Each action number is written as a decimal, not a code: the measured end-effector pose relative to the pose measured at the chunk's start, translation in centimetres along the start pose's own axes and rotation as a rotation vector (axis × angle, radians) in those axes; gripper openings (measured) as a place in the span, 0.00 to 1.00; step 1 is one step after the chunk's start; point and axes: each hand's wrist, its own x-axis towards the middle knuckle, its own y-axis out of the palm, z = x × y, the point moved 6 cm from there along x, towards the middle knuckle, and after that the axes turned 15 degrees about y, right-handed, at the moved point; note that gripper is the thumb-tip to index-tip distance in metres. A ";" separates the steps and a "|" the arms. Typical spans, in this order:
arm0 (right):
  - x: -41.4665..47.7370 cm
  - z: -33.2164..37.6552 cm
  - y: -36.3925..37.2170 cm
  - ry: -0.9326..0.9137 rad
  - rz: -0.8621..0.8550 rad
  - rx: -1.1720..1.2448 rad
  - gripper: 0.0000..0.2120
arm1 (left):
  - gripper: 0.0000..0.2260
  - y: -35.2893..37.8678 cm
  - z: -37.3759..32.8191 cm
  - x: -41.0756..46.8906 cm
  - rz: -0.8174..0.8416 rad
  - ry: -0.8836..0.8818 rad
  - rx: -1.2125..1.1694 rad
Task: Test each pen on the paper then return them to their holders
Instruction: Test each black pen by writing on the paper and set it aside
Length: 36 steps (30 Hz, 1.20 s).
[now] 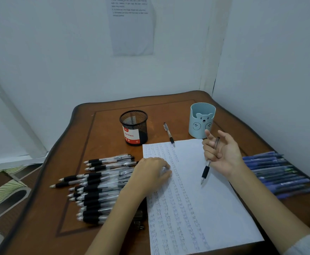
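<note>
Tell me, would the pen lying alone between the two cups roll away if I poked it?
Probably only a little. The lone pen has a round barrel and lies on a smooth wooden table. Its black rubber grip likely drags, and its tip overlaps the paper, which may stop it.

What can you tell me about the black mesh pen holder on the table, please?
The black mesh pen holder is a round, open-topped cup, seemingly wire mesh, standing upright on the wooden table, left of the blue bear holder. A red and white label reading "Ball Pens" covers its lower half. No pens stick out of it. A corner of the paper lies by its base; contact is unclear.
</note>
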 end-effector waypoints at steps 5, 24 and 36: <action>-0.1 0.5 0.2 -0.059 -0.036 -0.057 0.18 | 0.13 -0.5 0.5 0.4 0.025 -0.010 -0.049; 2.3 -1.9 1.4 -0.219 -0.324 -0.712 0.20 | 0.13 0.0 1.7 0.1 0.005 0.063 -0.072; 2.3 -2.1 2.0 -0.553 -0.474 -1.183 0.18 | 0.15 0.2 1.8 0.3 0.038 0.062 -0.066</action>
